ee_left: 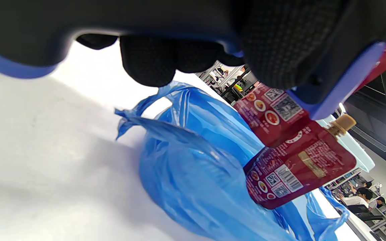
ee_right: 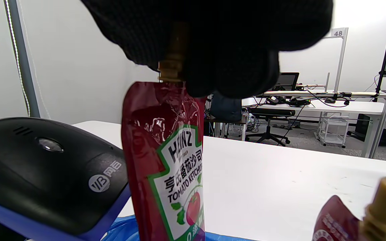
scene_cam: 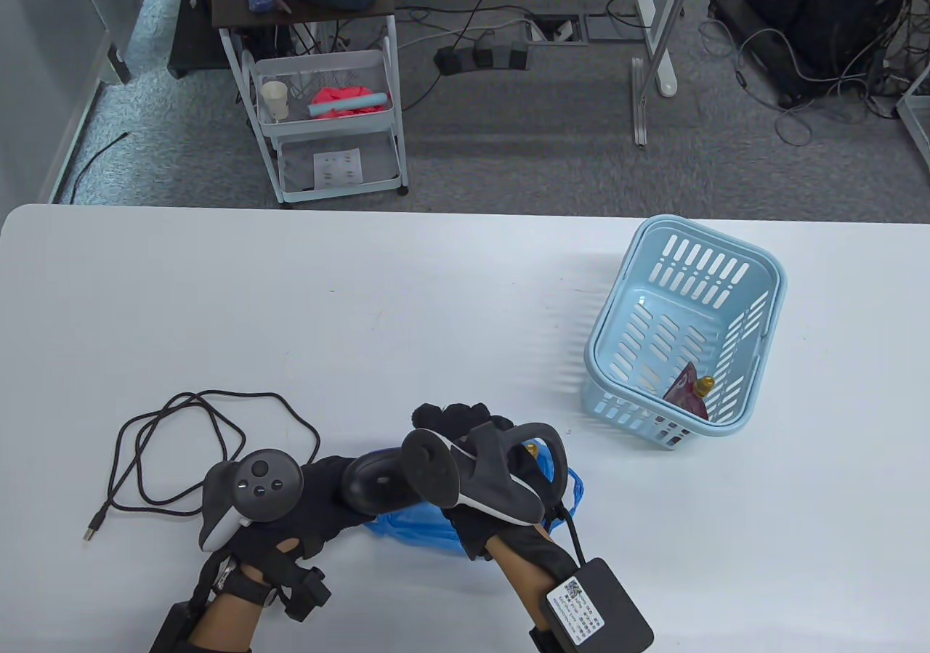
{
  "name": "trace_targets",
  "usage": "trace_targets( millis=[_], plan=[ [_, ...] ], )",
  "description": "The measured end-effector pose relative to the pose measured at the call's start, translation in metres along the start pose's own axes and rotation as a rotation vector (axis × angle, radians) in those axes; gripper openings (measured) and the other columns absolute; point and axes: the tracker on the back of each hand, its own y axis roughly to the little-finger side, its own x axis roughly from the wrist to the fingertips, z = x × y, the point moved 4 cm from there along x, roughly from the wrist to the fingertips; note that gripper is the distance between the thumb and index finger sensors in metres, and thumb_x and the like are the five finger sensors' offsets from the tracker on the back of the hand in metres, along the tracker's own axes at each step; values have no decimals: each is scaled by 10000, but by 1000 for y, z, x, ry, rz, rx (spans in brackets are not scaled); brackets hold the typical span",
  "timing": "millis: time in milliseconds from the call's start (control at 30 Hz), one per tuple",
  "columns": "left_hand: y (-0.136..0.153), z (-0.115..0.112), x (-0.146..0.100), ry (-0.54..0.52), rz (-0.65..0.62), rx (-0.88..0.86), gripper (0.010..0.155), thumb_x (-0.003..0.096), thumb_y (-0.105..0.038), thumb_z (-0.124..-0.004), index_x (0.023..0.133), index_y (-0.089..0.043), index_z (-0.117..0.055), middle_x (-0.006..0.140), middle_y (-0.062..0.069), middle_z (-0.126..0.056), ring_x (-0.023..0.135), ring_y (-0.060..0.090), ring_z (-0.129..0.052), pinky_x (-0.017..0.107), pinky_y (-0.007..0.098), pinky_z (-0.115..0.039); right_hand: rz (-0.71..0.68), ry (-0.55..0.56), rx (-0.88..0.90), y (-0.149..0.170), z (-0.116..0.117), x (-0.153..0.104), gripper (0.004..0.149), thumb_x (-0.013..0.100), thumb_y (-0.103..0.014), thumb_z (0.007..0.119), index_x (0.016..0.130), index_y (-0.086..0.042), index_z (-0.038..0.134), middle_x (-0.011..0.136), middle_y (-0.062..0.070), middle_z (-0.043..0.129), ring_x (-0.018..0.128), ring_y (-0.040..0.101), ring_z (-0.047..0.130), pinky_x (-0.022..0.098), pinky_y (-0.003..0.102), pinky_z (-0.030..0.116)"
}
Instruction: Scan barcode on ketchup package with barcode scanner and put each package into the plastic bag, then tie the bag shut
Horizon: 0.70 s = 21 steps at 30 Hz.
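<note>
My left hand (scene_cam: 320,486) grips the black barcode scanner (scene_cam: 370,480), whose blue-trimmed head (ee_right: 45,174) sits right beside a red Heinz ketchup pouch (ee_right: 166,160). My right hand (scene_cam: 458,420) pinches that pouch by its gold cap, and it hangs upright over the blue plastic bag (scene_cam: 429,526). In the left wrist view the held pouch (ee_left: 270,113) shows its printed codes just below the scanner's edge. A second pouch (ee_left: 300,170) lies at the mouth of the bag (ee_left: 193,167), its cap (ee_right: 385,207) showing at the lower right. Another pouch (scene_cam: 686,391) lies in the light blue basket (scene_cam: 770,297).
The scanner's black cable (scene_cam: 182,449) loops on the white table to the left and ends in a USB plug (scene_cam: 91,533). The basket stands at the right. Beyond the table's far edge stands a white cart (scene_cam: 327,123).
</note>
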Motion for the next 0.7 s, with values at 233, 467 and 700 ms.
trace_targets(
  millis=[233,467,700],
  plan=[
    [6,5,-1,-28,23,-21,486,407,-504,-897,855,-323,-850,824,-45,-898,711,281,-993,621,507,-781,3,-5,10,5,-2,-8,424,519,-256,774,922,-125,741,776,175,892,612,352,913,391,416,798],
    [15,10,-1,-43,56,-55,490,408,-503,-897,859,-319,-846,824,-40,-896,705,285,-991,621,510,-779,5,-26,9,12,3,-20,423,516,-252,780,918,-124,748,775,177,900,605,355,919,377,409,803],
    [17,12,-2,-49,71,-54,489,409,-503,-897,859,-318,-847,823,-40,-897,706,286,-990,620,513,-778,23,-75,-37,21,21,-21,425,507,-247,797,911,-122,758,780,172,909,590,357,926,349,383,805]
  ],
)
